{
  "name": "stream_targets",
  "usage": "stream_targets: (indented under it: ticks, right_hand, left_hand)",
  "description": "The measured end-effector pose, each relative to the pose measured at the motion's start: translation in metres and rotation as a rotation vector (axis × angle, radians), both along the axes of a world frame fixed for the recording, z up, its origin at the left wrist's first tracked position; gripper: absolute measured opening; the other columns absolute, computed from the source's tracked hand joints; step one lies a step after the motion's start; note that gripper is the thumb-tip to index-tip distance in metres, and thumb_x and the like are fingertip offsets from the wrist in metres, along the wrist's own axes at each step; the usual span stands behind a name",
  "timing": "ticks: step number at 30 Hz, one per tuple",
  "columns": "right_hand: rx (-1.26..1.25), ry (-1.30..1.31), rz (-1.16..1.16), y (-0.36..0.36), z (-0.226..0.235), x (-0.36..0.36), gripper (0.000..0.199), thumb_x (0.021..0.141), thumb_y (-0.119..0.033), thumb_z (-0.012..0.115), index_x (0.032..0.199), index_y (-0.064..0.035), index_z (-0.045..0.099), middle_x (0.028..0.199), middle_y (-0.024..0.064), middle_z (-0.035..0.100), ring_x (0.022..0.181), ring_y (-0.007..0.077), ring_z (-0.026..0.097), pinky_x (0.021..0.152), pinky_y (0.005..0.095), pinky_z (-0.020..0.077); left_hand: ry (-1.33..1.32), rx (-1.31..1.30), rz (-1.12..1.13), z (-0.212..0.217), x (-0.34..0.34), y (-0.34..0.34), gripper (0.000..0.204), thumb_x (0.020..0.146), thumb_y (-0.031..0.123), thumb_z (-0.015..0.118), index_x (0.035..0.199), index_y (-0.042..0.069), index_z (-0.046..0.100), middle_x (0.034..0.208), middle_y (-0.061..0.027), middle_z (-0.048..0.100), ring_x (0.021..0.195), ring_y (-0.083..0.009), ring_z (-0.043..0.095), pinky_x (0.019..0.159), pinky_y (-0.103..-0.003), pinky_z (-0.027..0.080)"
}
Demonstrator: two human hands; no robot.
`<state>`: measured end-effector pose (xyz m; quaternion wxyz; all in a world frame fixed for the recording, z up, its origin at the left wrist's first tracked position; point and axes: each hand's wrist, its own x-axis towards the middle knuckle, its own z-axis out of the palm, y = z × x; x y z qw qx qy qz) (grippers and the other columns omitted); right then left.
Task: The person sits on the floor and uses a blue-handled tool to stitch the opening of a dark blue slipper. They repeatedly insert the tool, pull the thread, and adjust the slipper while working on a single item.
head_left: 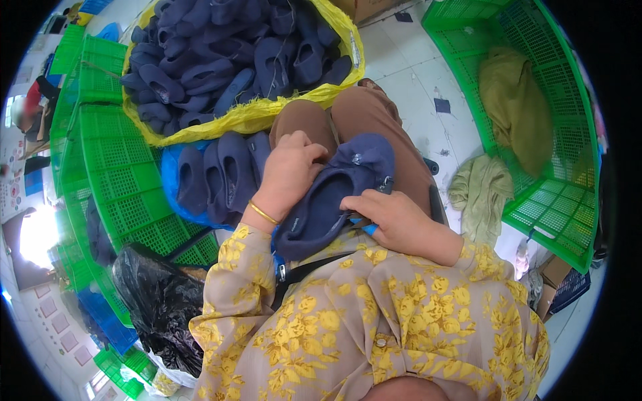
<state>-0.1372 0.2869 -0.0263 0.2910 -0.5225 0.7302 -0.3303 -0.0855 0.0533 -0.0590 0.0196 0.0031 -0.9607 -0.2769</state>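
A dark blue foam shoe point(334, 190) with a ribbon-like bow on its toe lies across my lap, its opening facing up. My left hand point(291, 168) has its fingers curled at the shoe's left edge, and their tips are partly hidden. On the other side, my right hand point(401, 224) grips the shoe's rim, thumb on top. Under that palm shows a small tool with a blue handle point(369, 228); its kind is mostly hidden. Several similar shoes point(235, 172) stand in a row on blue plastic left of my knees.
Beyond my knees, a big yellow woven sack point(234, 115) is heaped with dark blue shoes. Green plastic crates point(144, 170) stack up at left, above a black plastic bag point(157, 294). At right, a green crate point(548, 207) holds olive cloth; a pale green cloth point(478, 194) lies beside it.
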Motion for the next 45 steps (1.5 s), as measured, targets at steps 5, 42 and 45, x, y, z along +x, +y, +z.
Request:
stream_targets:
  ticks: [5,42,45]
  right_hand:
    - [-0.044,0.018,-0.006,-0.001,-0.004,-0.002,0.044,0.070,0.003,0.061,0.112,-0.0103,0.055,0.090,0.0084,0.054,0.073,0.0330,0.059,0.068,0.0415,0.0493]
    - [-0.784,-1.318,-1.276,0.111,-0.027,-0.081,0.014,0.100,-0.011,0.048,0.109,-0.0047,0.055,0.069,-0.0025,0.039,0.052,0.0057,0.032,0.052,0.0220,0.0279]
    - [-0.784,-1.343,-1.405,0.130,-0.034,-0.086,0.013,0.100,-0.012,0.048,0.107,-0.0047,0.055,0.067,-0.0028,0.037,0.051,0.0059,0.030,0.050,0.0216,0.0263]
  left_hand:
    - [0.167,0.115,0.168,-0.005,-0.001,-0.004,0.007,0.083,0.004,0.063,0.090,0.005,0.065,0.087,-0.0083,0.062,0.084,-0.0265,0.062,0.076,-0.033,0.049]
    - [0.199,1.150,0.808,-0.001,0.022,-0.010,0.029,0.080,-0.008,0.054,0.108,0.000,0.053,0.073,0.0014,0.049,0.063,-0.0061,0.045,0.060,-0.020,0.040]
    - [0.182,1.282,0.773,0.006,0.020,-0.009,0.029,0.081,-0.008,0.055,0.108,0.000,0.052,0.073,0.0015,0.048,0.063,-0.0060,0.045,0.060,-0.021,0.040]
